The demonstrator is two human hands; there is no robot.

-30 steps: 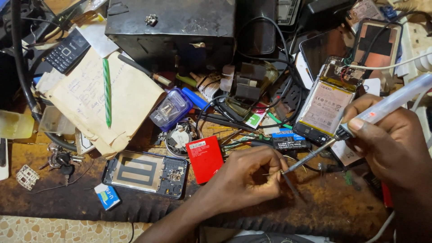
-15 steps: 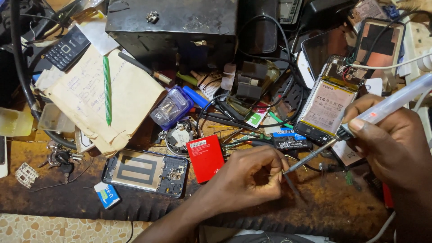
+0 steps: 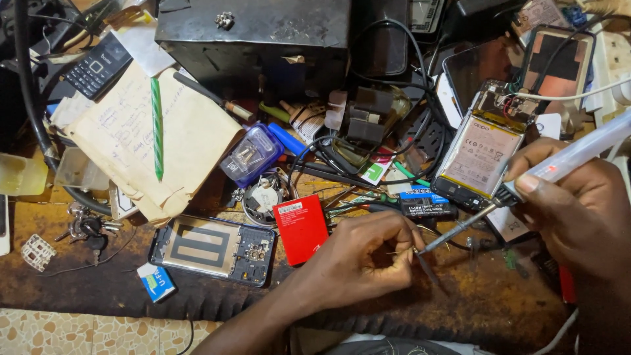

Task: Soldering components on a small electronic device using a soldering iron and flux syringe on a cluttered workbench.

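My right hand [image 3: 578,210] grips a white soldering iron [image 3: 565,158] like a pen; its metal tip [image 3: 430,246] points down-left to my left fingertips. My left hand [image 3: 358,260] is pinched on a thin wire [image 3: 402,251] held just above the dark worn bench [image 3: 460,309], right where the tip touches. An opened phone with its battery exposed [image 3: 483,154] lies just above the iron's shaft. A red flat battery [image 3: 301,228] sits left of my left hand.
A phone back frame [image 3: 210,250] lies at lower left, keys [image 3: 89,227] further left. A paper envelope with a green pen [image 3: 156,128], a black metal box [image 3: 253,29], a blue charger [image 3: 253,154], tangled cables and another phone [image 3: 559,59] crowd the back.
Both hands stay nearly still; the iron's tip remains at my left fingertips. The view has barely shifted.
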